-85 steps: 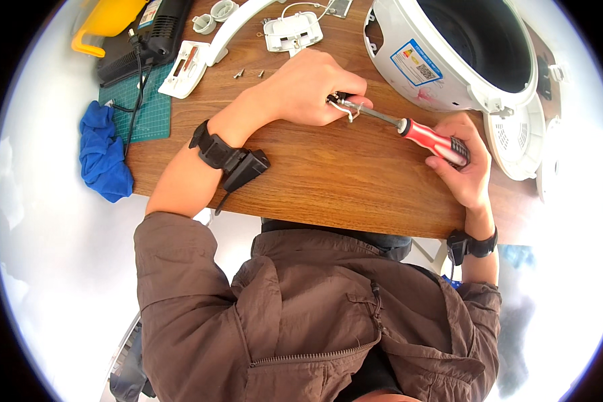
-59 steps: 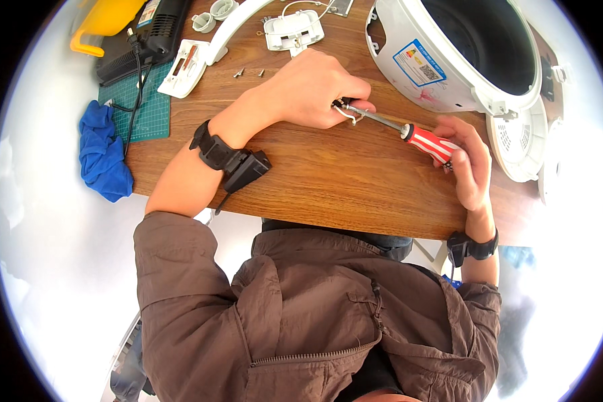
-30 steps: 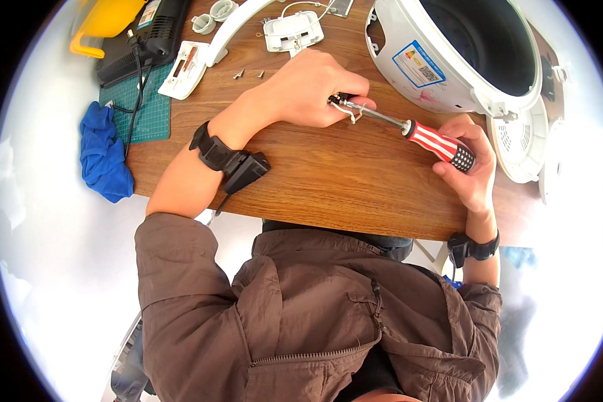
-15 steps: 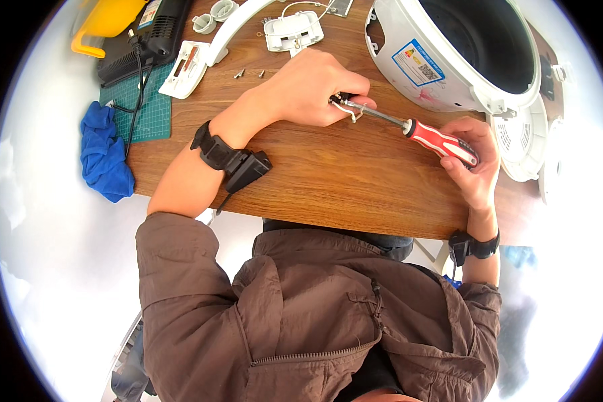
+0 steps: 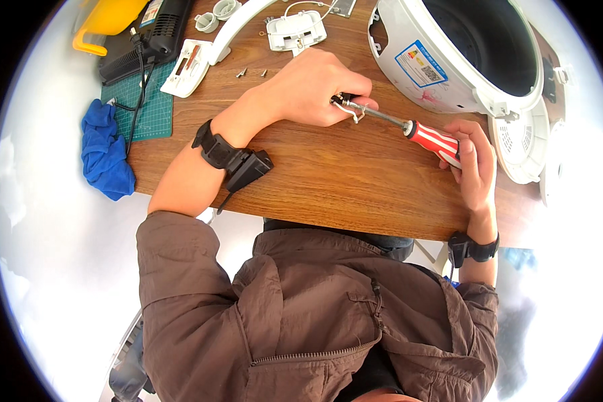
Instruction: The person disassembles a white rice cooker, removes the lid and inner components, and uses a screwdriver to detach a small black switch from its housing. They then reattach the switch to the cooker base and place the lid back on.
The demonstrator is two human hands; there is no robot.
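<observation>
My left hand (image 5: 316,88) is closed around a small black part (image 5: 340,99), most of which the fingers hide. A short white wire (image 5: 358,116) sticks out of it beside the thumb. My right hand (image 5: 477,166) grips a screwdriver (image 5: 430,138) by the end of its red-and-white handle, fingers and thumb on either side. The metal shaft slants up to the left, and its tip meets the black part at my left fingers. How the tip sits there I cannot make out. Both hands are just above the wooden table (image 5: 315,174).
A white appliance housing (image 5: 409,53) stands at the far right, with a white vented cover (image 5: 519,144) beside it. Loose screws (image 5: 242,72), a white wired part (image 5: 295,32) and a curved white handle (image 5: 238,27) lie beyond my left arm. A blue cloth (image 5: 107,154) and green mat (image 5: 154,114) are at left.
My right fingers have shifted around the screwdriver handle, and its stripes show turned. My left hand stays in nearly the same place, still holding the black part.
</observation>
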